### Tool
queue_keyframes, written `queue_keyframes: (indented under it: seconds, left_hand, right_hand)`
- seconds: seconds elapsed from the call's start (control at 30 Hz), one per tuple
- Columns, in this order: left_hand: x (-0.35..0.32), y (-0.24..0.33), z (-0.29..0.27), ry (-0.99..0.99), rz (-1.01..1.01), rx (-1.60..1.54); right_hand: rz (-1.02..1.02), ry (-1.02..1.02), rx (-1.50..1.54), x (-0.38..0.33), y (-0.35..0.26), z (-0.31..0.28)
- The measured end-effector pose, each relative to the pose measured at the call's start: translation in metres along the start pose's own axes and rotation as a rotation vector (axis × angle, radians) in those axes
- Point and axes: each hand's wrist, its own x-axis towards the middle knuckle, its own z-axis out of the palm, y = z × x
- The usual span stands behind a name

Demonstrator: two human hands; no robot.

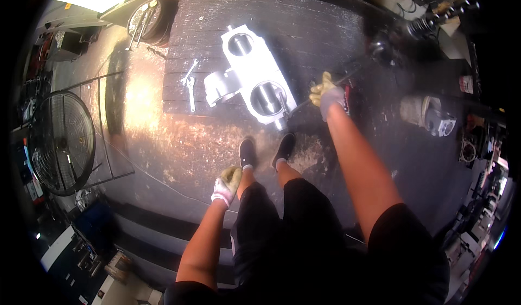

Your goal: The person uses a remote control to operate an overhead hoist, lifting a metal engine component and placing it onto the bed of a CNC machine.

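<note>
A bright metal block (262, 61) with two large round bores lies on the dark platform ahead of my feet, and a rounded metal piece (220, 87) juts from its left side. My right hand (324, 92), in a yellow and white glove, is closed round a long dark bar (303, 107). The near end of this bar reaches the block's lower right edge, beside the larger bore; its other end fades into shadow. Down by my left shoe hangs my gloved left hand (229, 183), fingers curled in, with nothing seen in it. Left of the block lies a combination wrench (191, 94).
A drum (152, 25) with long tools on top stands at the far left. To the left is a large caged fan (64, 142) on a tubular frame. At right sits a grey cylindrical machine part (426, 112). A thin cable (157, 181) crosses the floor by a dark step.
</note>
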Motion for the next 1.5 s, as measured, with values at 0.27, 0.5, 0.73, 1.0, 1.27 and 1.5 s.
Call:
queue_keyframes:
  seconds: [0.27, 0.5, 0.73, 1.0, 1.27, 1.5]
  left_hand:
    - [0.042, 0.130, 0.075, 0.013, 0.287, 0.304]
    - [0.136, 0.186, 0.186, 0.268, 0.375, 0.799]
    - [0.193, 0.188, 0.213, -0.009, 0.183, 0.516]
    - [0.265, 0.200, 0.182, -0.147, 0.320, 0.695]
    - [0.328, 0.163, 0.171, -0.119, 0.427, 1.051]
    - [0.213, 0.276, 0.168, 0.108, 0.455, 0.508]
  right_hand:
    - [-0.555, -0.474, -1.195, -0.005, -0.005, 0.007]
    - [-0.523, -0.387, -1.244, -0.027, 0.070, -0.001]
    - [-0.641, -0.470, -1.742, -0.091, 0.088, -0.022]
    - [-1.101, -0.582, -2.311, -0.079, 0.097, -0.008]
    - [-0.915, -0.628, -2.417, -0.099, 0.086, -0.009]
    - [-0.991, -0.755, -1.731, -0.039, -0.040, -0.104]
